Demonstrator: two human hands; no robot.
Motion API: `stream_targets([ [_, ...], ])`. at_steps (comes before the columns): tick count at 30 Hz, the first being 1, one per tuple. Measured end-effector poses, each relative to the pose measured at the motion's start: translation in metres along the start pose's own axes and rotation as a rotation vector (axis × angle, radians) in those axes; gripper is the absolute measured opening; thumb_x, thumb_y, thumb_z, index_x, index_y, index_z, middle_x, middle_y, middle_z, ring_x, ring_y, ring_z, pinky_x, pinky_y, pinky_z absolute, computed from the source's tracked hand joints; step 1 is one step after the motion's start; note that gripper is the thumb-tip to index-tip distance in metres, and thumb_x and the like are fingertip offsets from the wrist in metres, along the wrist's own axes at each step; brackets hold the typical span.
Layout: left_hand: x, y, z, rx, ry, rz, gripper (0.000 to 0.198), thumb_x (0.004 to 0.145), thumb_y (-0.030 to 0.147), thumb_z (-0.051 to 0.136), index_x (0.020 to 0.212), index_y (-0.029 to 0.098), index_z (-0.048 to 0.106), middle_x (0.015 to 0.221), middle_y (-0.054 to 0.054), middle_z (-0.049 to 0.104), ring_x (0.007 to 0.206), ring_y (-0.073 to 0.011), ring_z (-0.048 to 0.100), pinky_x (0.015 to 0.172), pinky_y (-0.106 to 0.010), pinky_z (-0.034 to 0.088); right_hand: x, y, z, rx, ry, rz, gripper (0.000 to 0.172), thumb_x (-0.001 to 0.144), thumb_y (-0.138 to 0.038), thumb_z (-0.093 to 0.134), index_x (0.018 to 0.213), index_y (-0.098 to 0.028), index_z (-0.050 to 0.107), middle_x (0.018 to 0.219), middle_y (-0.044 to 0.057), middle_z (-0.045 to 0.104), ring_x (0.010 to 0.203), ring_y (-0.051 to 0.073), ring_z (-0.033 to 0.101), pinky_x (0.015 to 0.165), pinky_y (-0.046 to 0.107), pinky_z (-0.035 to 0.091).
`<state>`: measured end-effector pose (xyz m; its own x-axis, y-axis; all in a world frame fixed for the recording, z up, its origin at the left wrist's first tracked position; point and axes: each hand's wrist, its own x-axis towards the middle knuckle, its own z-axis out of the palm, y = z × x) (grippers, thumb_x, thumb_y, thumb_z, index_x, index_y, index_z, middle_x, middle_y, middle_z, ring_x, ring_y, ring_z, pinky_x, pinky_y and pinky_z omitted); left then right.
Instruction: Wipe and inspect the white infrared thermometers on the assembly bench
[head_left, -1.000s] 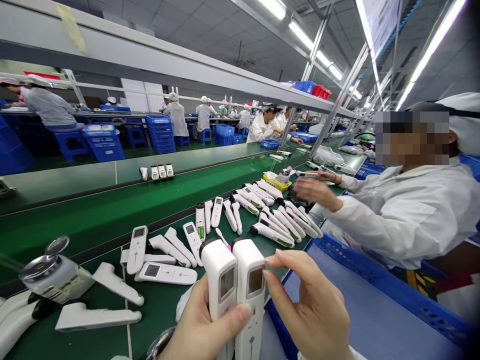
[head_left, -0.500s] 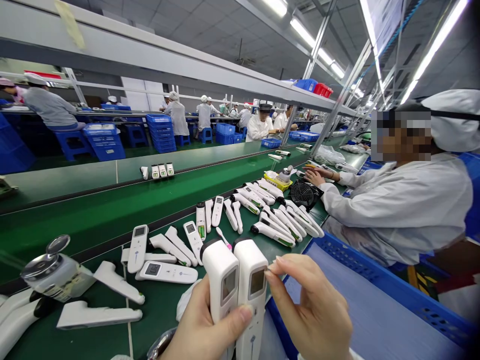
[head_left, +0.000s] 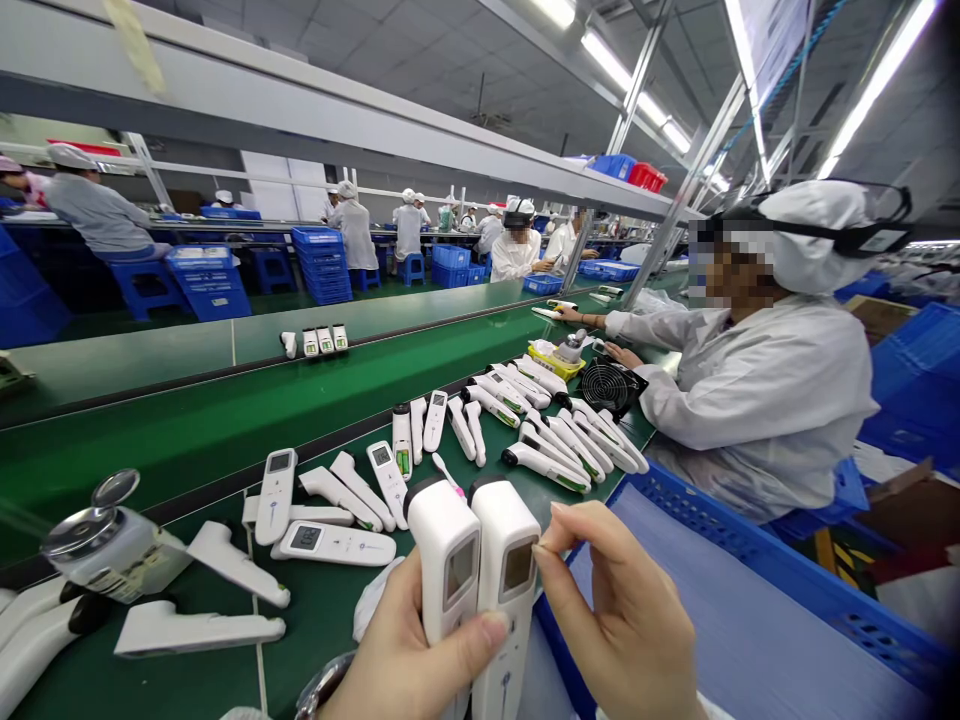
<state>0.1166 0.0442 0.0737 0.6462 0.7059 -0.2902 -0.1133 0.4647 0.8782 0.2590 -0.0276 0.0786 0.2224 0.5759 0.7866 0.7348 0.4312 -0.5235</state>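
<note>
My left hand point(head_left: 409, 655) is wrapped round two white handheld thermometers point(head_left: 476, 570), held upright side by side with their small screens facing me. The thumb lies across the left one. My right hand point(head_left: 626, 620) pinches at the right edge of the right thermometer's screen with thumb and forefinger; I cannot make out anything between them. Several more white thermometers point(head_left: 334, 500) lie on the green table point(head_left: 225, 590) just beyond my hands.
A blue plastic crate point(head_left: 750, 610) sits at my right. A glass dispenser bottle point(head_left: 112, 550) lies at the left. A co-worker in white point(head_left: 750, 380) sits at right beside a black fan point(head_left: 607, 385) and rows of thermometers point(head_left: 555, 420). A green conveyor belt point(head_left: 225, 410) runs behind.
My hands and the two thermometers have barely moved. The co-worker at right has leaned away and reached both arms farther up the table, uncovering the fan.
</note>
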Motion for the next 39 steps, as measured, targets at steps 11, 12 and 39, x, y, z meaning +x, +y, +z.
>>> stream_targets([
  [11,-0.002,0.003,-0.002,-0.19,-0.176,-0.015,0.039,0.061,0.035,0.075,0.094,0.019,0.063,0.085,-0.005,0.066,0.079,-0.0197,0.059,0.072,-0.031,0.046,-0.007,-0.011,0.001,0.03,-0.036,-0.08,0.051,0.072,0.008,0.051,0.115,-0.019,0.049,0.08,0.004,0.06,0.068,0.015,0.054,0.057,0.03,0.05],
  [12,-0.002,0.004,-0.002,-0.205,-0.19,-0.022,0.038,0.061,0.034,0.075,0.094,0.02,0.063,0.084,-0.005,0.066,0.078,-0.0193,0.059,0.072,-0.03,0.046,-0.007,-0.012,0.002,0.031,-0.037,-0.081,0.052,0.072,0.008,0.051,0.115,-0.02,0.049,0.08,0.004,0.06,0.068,0.015,0.054,0.057,0.03,0.05],
  [39,-0.002,0.005,-0.005,0.125,0.093,0.118,0.035,0.062,0.039,0.071,0.086,0.016,0.06,0.08,-0.006,0.068,0.072,-0.021,0.059,0.064,-0.029,0.049,-0.004,-0.02,-0.001,-0.065,-0.078,-0.186,0.039,0.065,0.007,0.054,0.097,-0.015,0.053,0.087,0.006,0.068,0.072,0.017,0.058,0.059,0.033,0.049],
])
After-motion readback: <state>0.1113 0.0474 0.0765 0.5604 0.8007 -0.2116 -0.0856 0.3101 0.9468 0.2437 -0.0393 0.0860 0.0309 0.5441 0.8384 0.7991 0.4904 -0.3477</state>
